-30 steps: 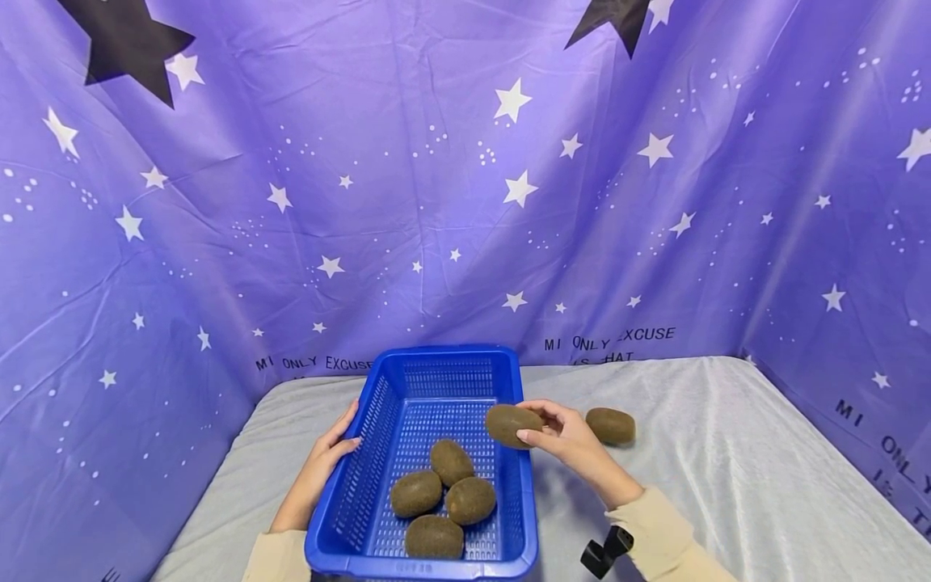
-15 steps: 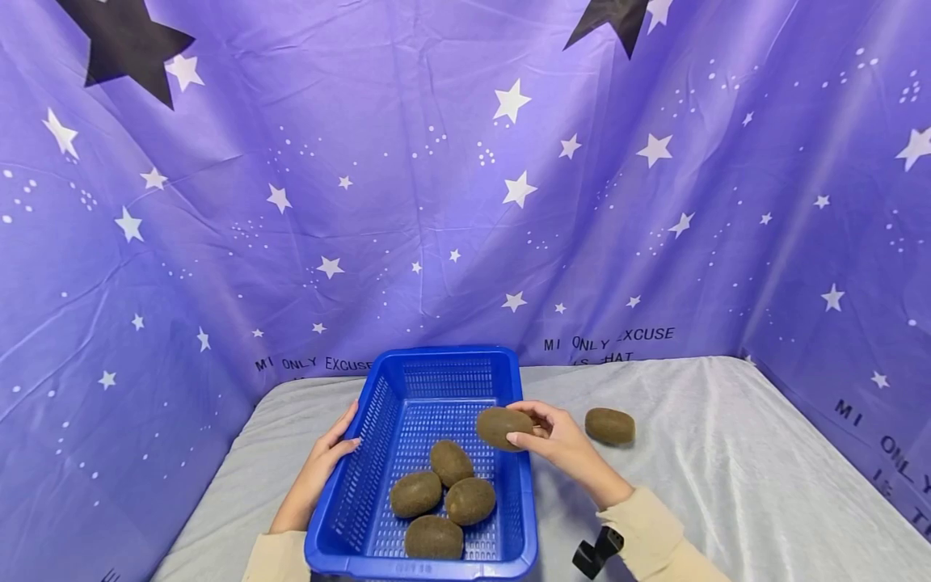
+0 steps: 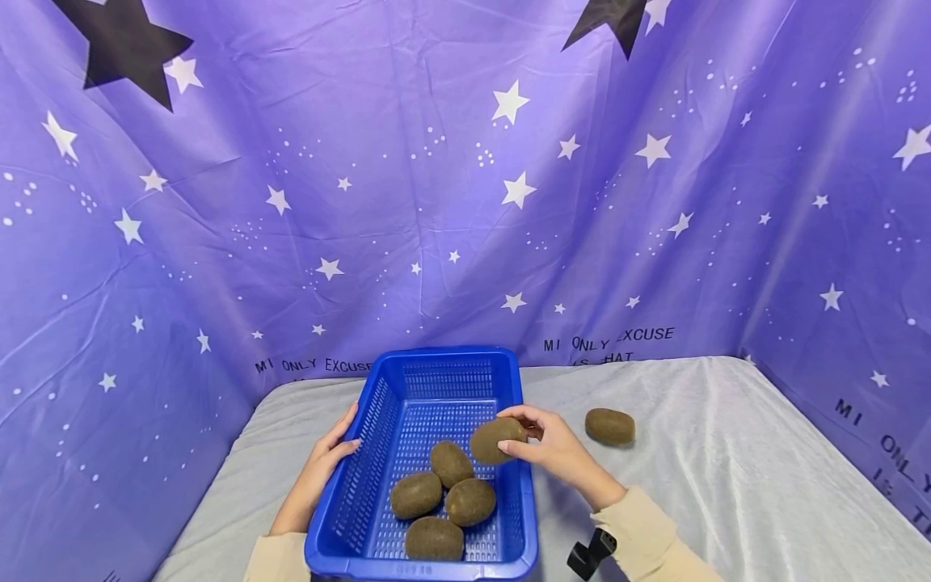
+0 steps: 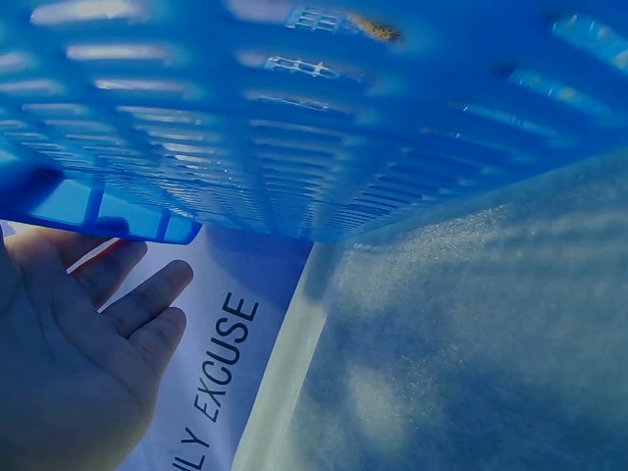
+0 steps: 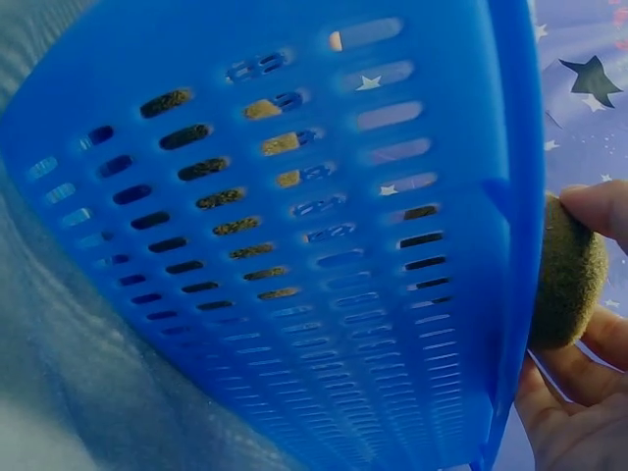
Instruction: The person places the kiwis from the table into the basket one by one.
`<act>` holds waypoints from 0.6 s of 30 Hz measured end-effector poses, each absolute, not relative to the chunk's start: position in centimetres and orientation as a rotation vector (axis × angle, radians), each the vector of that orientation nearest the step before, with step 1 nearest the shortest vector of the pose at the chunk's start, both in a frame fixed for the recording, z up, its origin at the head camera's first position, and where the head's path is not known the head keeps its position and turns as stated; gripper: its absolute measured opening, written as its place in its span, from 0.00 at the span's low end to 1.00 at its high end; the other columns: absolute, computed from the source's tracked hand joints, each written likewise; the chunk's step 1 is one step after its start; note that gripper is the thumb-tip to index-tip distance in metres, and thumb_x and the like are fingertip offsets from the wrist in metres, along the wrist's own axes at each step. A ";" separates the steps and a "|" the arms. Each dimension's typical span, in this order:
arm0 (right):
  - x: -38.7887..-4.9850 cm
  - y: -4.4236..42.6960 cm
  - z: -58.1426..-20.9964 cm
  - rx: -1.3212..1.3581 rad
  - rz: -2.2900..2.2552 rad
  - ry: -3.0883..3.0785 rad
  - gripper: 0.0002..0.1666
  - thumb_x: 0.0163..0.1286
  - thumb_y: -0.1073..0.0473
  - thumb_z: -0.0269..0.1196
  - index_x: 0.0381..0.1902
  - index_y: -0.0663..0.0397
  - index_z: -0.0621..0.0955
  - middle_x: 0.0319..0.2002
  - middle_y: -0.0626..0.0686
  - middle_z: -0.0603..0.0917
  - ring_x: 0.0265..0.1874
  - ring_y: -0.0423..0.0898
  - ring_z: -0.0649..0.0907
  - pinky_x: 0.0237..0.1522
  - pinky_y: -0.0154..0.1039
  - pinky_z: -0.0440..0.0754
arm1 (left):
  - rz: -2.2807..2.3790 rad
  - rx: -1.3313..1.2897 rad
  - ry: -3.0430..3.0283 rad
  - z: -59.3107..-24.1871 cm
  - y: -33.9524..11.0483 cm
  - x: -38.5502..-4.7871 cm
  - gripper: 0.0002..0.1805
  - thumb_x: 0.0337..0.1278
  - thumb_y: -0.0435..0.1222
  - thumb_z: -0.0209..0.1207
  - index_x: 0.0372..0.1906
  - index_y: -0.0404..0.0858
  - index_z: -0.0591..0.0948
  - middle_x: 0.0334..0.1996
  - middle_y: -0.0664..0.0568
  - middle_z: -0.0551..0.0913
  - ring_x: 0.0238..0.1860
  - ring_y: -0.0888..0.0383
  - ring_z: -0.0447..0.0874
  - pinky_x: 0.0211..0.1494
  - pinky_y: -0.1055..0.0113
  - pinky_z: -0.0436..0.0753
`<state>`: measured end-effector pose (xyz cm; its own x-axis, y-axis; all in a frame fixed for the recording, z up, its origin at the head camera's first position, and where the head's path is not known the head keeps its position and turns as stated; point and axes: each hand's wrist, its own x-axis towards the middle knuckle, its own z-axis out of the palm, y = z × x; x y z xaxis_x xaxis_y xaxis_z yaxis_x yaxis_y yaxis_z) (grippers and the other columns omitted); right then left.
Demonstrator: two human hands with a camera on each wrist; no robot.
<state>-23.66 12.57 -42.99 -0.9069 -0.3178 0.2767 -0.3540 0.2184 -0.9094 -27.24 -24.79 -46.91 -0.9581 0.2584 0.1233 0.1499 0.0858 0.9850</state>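
My right hand [image 3: 556,449] grips a brown kiwi fruit [image 3: 494,440] over the right side of a blue plastic basket [image 3: 529,517]. Its thumb is on the near side, with fingers behind. The right wrist view shows this kiwi [image 5: 569,280] just beyond the rim, between thumb and fingers. Several more kiwis [image 3: 434,538] lie together in the front half of the basket. My left hand [image 3: 325,465] holds the basket's left rim, thumb over the edge. From its wrist view, the left hand's fingers [image 4: 147,299] are spread loosely below the rim. Another kiwi [image 3: 609,426] lies outside, to the right.
The table has a pale grey cloth [image 3: 727,485]. A purple curtain [image 3: 436,202] with stars and printed words hangs behind and at both sides. A black device [image 3: 591,554] is strapped at the right sleeve. The basket's slotted walls [image 5: 294,196] fill much of both wrist views.
My right hand has moved left and slightly down with its kiwi, further over the basket. The left hand, basket and other kiwis stay put.
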 end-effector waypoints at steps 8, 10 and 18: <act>-23.8 12.5 -43.2 0.714 1.769 -2.417 0.23 0.58 0.58 0.68 0.50 0.62 0.79 0.44 0.56 0.83 0.41 0.44 0.81 0.45 0.36 0.78 | 2.027 0.422 2.236 -46.8 -24.9 -27.1 0.35 0.65 0.33 0.49 0.74 0.41 0.51 0.75 0.44 0.44 0.57 0.74 0.64 0.52 0.74 0.73; -23.8 12.4 -43.3 0.736 1.757 -2.397 0.22 0.59 0.58 0.68 0.50 0.62 0.79 0.45 0.56 0.82 0.43 0.48 0.80 0.48 0.38 0.77 | 2.031 0.411 2.229 -46.8 -24.9 -27.1 0.35 0.65 0.33 0.49 0.74 0.41 0.51 0.75 0.45 0.44 0.57 0.74 0.65 0.52 0.74 0.73; -23.6 13.1 -44.1 0.765 1.770 -2.285 0.16 0.60 0.64 0.66 0.46 0.64 0.79 0.44 0.57 0.82 0.43 0.46 0.81 0.48 0.41 0.78 | 2.031 0.425 2.226 -46.8 -24.9 -27.1 0.35 0.65 0.32 0.49 0.74 0.41 0.51 0.75 0.46 0.44 0.58 0.76 0.63 0.53 0.75 0.72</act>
<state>-23.61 13.07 -44.15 -0.8584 -0.2991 0.4168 -0.4783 0.1726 -0.8611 -27.12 -24.85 -46.81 -0.9563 0.2691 0.1145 0.1387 0.0724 0.9877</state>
